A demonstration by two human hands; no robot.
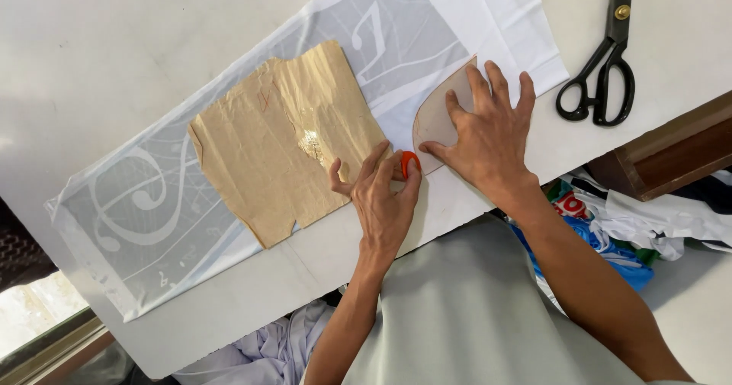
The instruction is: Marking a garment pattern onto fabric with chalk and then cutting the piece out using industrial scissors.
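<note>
The left hand (381,194) pinches a small orange chalk (409,163) against thin white printed fabric (427,27), beside a crinkled brown paper pattern (282,137). The right hand (488,129), fingers spread flat, presses a smooth rounded translucent template (436,114).

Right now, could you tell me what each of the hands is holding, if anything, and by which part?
The left hand pinches a small orange-red marking chalk between its fingertips. The right hand holds nothing; it presses flat on the curved translucent template.
</note>
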